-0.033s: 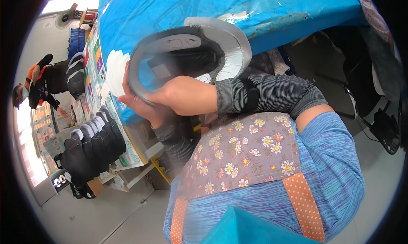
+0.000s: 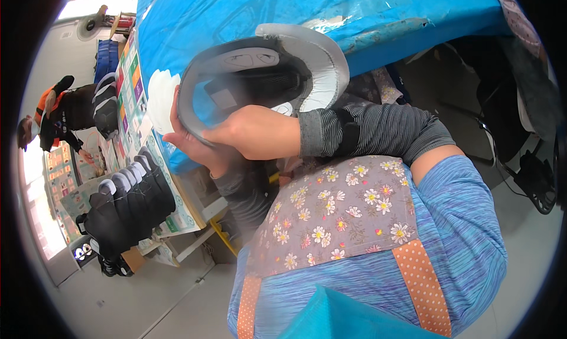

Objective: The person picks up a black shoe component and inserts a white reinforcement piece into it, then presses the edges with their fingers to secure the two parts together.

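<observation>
In front of me is a hollow sewn piece (image 2: 190,97) with a padded grey rim and a dark inside; its exact kind is unclear. A curved flap (image 2: 325,70) with a white lining stands up on its right side, and a white panel with line drawings shows inside. My left hand (image 2: 198,150) is closed on the grey rim from the left, with fingers along its outer side. Reaching across from the right, my right hand (image 2: 254,131) also grips the near rim, its fingertips hidden. A stack of white curved pieces (image 2: 162,100) lies just left of my left hand.
A blue-covered table (image 2: 378,11) spans the far side. At left, a row of black pieces with grey curved tops (image 2: 133,191) sits by a patterned work surface (image 2: 127,82). Another person (image 2: 56,114) is farther left. A dark chair (image 2: 508,117) stands at right.
</observation>
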The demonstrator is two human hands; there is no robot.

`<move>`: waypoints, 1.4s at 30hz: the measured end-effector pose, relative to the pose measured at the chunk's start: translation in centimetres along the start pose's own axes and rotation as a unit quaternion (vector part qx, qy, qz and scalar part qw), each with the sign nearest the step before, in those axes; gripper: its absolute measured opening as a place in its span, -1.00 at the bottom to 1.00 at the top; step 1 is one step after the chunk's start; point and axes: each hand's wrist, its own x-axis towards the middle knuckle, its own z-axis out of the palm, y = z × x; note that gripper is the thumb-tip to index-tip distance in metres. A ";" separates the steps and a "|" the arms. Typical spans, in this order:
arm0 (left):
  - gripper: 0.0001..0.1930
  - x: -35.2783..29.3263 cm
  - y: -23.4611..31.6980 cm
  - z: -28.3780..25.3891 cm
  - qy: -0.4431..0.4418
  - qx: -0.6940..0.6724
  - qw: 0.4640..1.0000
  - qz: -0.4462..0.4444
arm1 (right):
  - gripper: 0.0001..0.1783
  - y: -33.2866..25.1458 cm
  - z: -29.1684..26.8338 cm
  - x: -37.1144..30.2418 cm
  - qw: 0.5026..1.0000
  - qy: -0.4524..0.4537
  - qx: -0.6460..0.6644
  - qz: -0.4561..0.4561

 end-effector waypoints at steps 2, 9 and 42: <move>-0.08 -0.3 0.4 0.7 0.022 -0.016 1.000 -0.016 | -0.60 0.2 0.1 0.0 0.999 0.028 0.012 -0.016; -0.10 -0.4 0.2 0.9 0.037 -0.027 0.999 -0.014 | -0.61 0.1 -0.5 0.2 0.999 0.017 0.038 -0.013; -0.82 4.4 3.0 0.2 -0.054 0.438 0.885 0.150 | -0.86 2.5 -10.2 7.5 0.884 0.013 -0.465 -0.034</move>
